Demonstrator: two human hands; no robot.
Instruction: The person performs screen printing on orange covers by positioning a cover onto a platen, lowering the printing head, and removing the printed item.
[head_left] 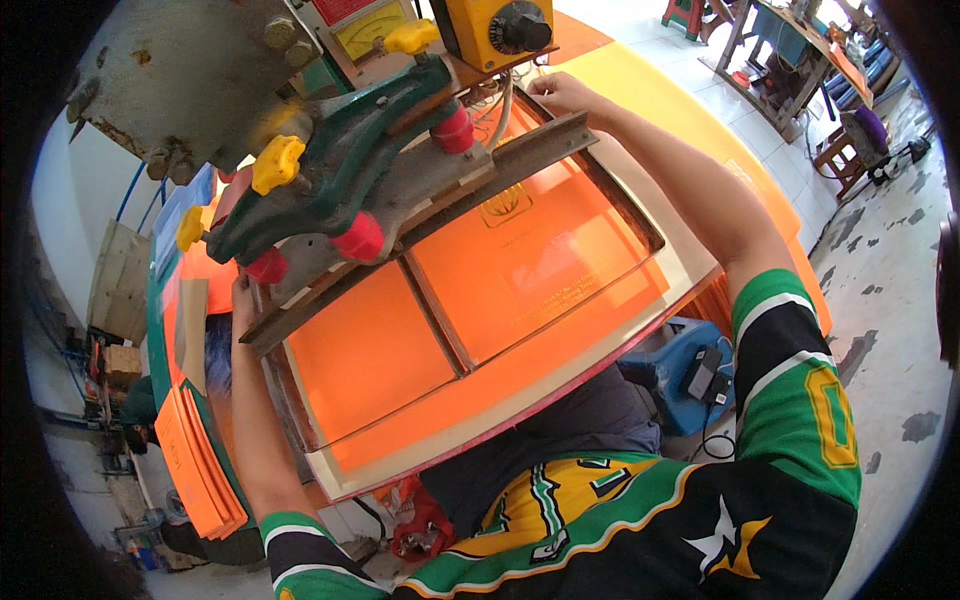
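Note:
A dark metal frame with a crossbar lies on an orange plastic sheet, which has yellow printing on its right part. Under the sheet is a cream board with a reddish edge. My right hand is at the frame's far right corner, its fingers curled in and closed at the edge; what they pinch is hard to make out. My left hand is at the left edge, beside the end of a metal bar; its fingers are mostly hidden behind the press.
Over the sheet hangs a press head with a green casting, yellow knobs and red cylinders. A yellow control box stands behind. Orange folded sheets are stacked at left. A blue container is at right.

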